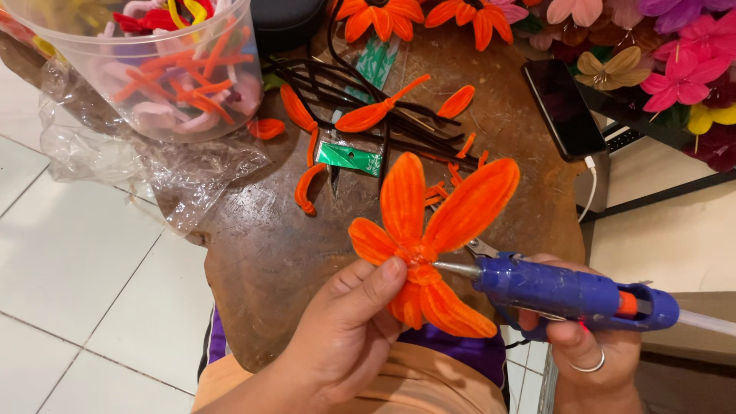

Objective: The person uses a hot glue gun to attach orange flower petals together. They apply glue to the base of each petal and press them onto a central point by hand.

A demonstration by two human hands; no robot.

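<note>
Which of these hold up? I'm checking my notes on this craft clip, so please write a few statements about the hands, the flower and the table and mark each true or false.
1. The left hand holds an orange flower. True.
2. The right hand holds a pair of scissors. False: it holds a blue glue gun.
3. The glue gun's nozzle points at the middle of the flower. True.
4. The phone lies on the floor tiles. False: it lies on the brown board, at its far right edge.
5. The clear tub is empty. False: it holds coloured fuzzy wires.
</note>
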